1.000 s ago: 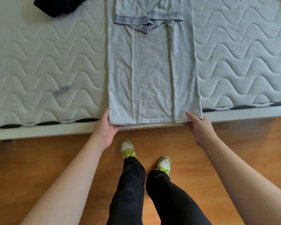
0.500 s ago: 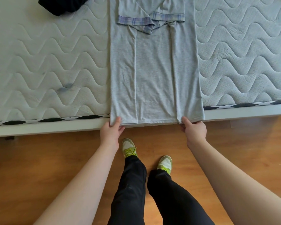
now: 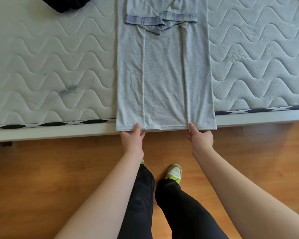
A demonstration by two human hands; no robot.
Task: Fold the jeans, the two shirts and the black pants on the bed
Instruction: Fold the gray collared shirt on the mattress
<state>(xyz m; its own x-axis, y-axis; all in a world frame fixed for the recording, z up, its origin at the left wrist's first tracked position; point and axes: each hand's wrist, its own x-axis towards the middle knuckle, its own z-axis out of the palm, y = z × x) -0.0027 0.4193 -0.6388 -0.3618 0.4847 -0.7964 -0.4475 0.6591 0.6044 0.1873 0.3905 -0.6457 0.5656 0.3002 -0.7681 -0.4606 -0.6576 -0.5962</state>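
A grey shirt [image 3: 164,75] lies flat on the bed, both long sides folded inward, its plaid-trimmed sleeves crossed near the top. Its bottom hem hangs slightly over the mattress edge. My left hand [image 3: 132,138] pinches the hem at the left fold line, thumb on top. At the right fold line my right hand [image 3: 200,138] pinches the hem the same way. A black garment [image 3: 66,3] lies bunched at the upper left, partly cut off by the frame.
The quilted white mattress [image 3: 50,66] spreads to both sides of the shirt, with a pale bed frame [image 3: 59,131] along its near edge. Below is wooden floor [image 3: 41,178], where my legs in black trousers and green-laced shoes stand.
Both hands slid inward along the hem, from the shirt's outer corners to the two fold lines, and now pinch the hem there. The shirt itself has stayed flat.
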